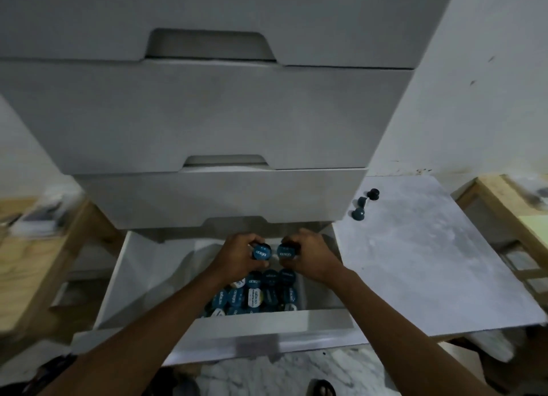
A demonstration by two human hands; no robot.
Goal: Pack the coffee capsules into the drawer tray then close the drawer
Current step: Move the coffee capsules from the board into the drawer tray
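A person leans over the open bottom drawer (207, 324) of a white drawer unit, mid-way through stowing coffee capsules. To the left of the drawer stands a blurred wooden bench (35, 277). Over the back half of the drawer, the left hand (237, 259) has its fingers curled round a blue capsule (261, 252), foil lid turned toward the camera. Just beside it, nearly touching, a second blue capsule (287, 253) is grasped the same way by the right hand (311, 256). Below both hands, toward the drawer's front wall, the packed capsules (255, 294) lie crowded together, mostly blue-lidded with a few pale ones, inside what appears to be a white tray; its edges are hard to make out in the dim light. To the right of the drawer, three loose capsules (360, 207) wait on a pale marbled slab (430, 262), near its back left corner. Above the drawer, the upper drawers (207, 113) are closed.

The job looks well advanced but not finished: most capsules seem to be in, the two in hand have yet to be set down, the three on the slab remain to be collected, and the drawer has yet to be pushed home.
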